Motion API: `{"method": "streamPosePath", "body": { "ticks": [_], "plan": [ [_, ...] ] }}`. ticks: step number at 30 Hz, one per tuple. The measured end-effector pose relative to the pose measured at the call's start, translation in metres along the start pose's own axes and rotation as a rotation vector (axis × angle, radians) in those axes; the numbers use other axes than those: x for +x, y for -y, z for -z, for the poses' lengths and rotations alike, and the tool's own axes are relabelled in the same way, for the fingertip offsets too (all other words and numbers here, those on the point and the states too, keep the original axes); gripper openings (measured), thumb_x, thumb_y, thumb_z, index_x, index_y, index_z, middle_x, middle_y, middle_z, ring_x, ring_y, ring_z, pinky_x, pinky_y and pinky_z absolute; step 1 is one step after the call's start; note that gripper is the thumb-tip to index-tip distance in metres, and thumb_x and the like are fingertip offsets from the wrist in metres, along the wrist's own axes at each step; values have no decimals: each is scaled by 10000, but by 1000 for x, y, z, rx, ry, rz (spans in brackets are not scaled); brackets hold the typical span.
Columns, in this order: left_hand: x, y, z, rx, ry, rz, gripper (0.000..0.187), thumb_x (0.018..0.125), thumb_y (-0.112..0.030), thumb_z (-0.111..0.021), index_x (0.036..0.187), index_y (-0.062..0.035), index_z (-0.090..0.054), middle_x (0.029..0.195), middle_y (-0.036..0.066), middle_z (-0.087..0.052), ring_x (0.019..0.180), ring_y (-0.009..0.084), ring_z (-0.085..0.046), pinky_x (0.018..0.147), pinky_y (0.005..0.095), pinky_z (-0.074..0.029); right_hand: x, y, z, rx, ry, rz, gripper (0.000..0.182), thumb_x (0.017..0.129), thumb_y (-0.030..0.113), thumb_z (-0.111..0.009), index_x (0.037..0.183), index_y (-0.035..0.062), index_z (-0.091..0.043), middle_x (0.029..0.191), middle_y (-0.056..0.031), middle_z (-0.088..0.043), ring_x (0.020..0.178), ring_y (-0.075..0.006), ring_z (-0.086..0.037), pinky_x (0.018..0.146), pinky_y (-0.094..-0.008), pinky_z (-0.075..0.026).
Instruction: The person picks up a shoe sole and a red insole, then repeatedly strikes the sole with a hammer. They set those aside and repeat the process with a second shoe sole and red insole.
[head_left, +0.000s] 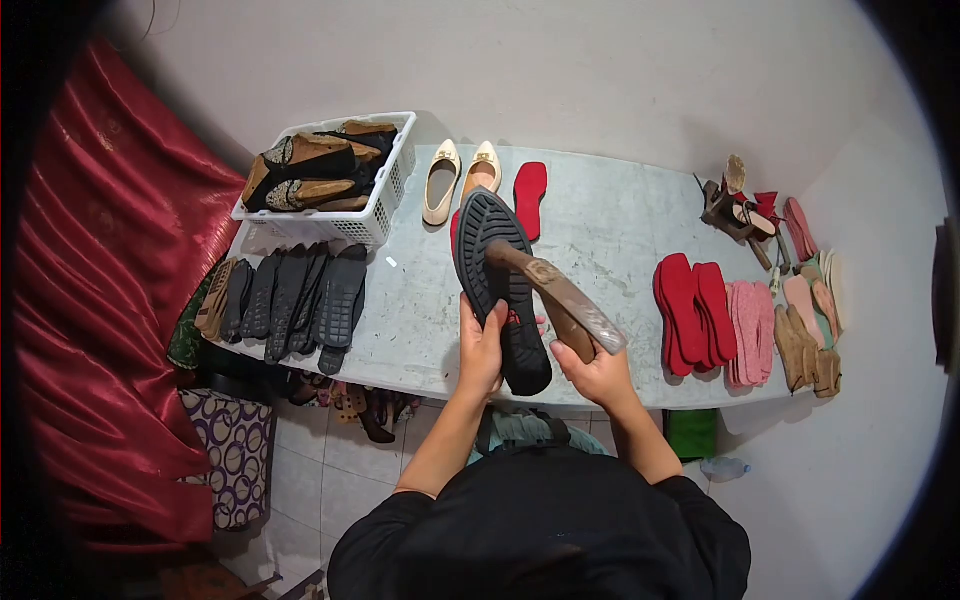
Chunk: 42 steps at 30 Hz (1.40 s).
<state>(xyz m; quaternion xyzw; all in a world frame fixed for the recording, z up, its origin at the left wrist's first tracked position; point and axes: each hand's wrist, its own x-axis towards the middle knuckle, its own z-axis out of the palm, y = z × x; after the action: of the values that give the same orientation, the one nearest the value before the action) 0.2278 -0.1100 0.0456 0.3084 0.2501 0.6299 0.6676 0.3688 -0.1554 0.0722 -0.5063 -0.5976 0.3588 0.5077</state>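
Note:
My left hand (482, 345) is closed around the side of a shoe (490, 225), which is turned with its ridged black sole up and its toe pointing away from me. My right hand (597, 372) grips the wooden handle of a hammer (585, 312). The hammer's long curved head lies across the sole in this view, one narrow end overlapping the middle of it. Just behind the shoe stand a pair of cream flat shoes (441, 185) and a red insole (530, 195); another red piece is partly hidden by the sole.
A white basket (398, 180) of shoes stands at the back left of the table (610, 220), black soles (290, 300) in front of it. Red insoles (690, 315), pink insoles (750, 330) and tan pieces (800, 350) lie at right. A red curtain (120, 300) hangs left.

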Motion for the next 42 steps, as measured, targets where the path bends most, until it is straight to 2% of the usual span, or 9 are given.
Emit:
{"method": "streamPosePath", "body": {
  "ticks": [2,15,17,23,25,31,33,39,42],
  "plan": [
    [0,2,1,54,20,-3,374,915,-100,-461,1236,-82,-269,1045,133,-530,760,240,-627,648,362,-560,2,-5,-7,123,-18,-21,243,775,184,-646,913,-13,-612,640,-63,-610,575,-69,-549,523,-246,-442],
    [9,0,11,107,29,-30,362,894,-77,-500,1203,-50,-312,1024,117,-547,746,224,-636,655,322,-556,38,10,-13,80,-87,30,238,788,146,-638,928,-43,-603,605,-50,-587,569,-88,-582,521,-257,-471],
    [7,-2,11,95,43,-38,357,896,-72,-491,1200,-53,-305,1012,124,-549,743,238,-639,642,333,-559,36,16,-17,173,-57,43,192,824,179,-589,852,-1,-531,590,4,-473,460,-60,-453,415,-209,-358],
    [12,-8,19,14,51,16,343,900,-84,-489,1186,-58,-302,1002,132,-552,720,250,-641,609,353,-562,17,0,-16,153,-51,49,197,818,190,-595,854,9,-525,611,-2,-490,476,-64,-459,427,-215,-367],
    [12,-13,17,43,29,-10,345,900,-91,-493,1185,-60,-302,999,132,-552,721,250,-641,606,354,-562,13,2,-16,94,-18,-35,276,744,116,-657,976,-27,-614,733,-77,-638,667,-85,-588,595,-243,-465],
    [17,-10,19,151,27,-66,365,895,-114,-514,1187,-63,-301,991,127,-552,714,247,-642,602,356,-563,21,-7,-24,189,-26,33,279,744,132,-654,985,-4,-624,731,-96,-651,629,-110,-607,575,-249,-470],
    [16,-10,19,187,43,-74,371,892,-113,-517,1189,-63,-300,989,126,-552,710,245,-643,602,357,-564,36,2,-22,30,-17,76,233,830,234,-589,821,12,-521,587,-3,-498,472,-65,-460,427,-220,-361],
    [15,-16,20,69,90,8,367,885,-92,-509,1193,-59,-311,986,133,-552,701,243,-643,604,354,-564,60,2,-25,164,-144,145,226,866,195,-541,771,-5,-496,575,-8,-476,433,-66,-455,397,-216,-342],
    [18,-17,21,62,103,30,363,886,-90,-506,1191,-59,-311,976,139,-553,692,245,-642,603,358,-565,68,6,-14,-64,-50,143,219,864,183,-536,751,2,-483,574,-14,-481,443,-66,-458,403,-213,-345]
  ]
}}
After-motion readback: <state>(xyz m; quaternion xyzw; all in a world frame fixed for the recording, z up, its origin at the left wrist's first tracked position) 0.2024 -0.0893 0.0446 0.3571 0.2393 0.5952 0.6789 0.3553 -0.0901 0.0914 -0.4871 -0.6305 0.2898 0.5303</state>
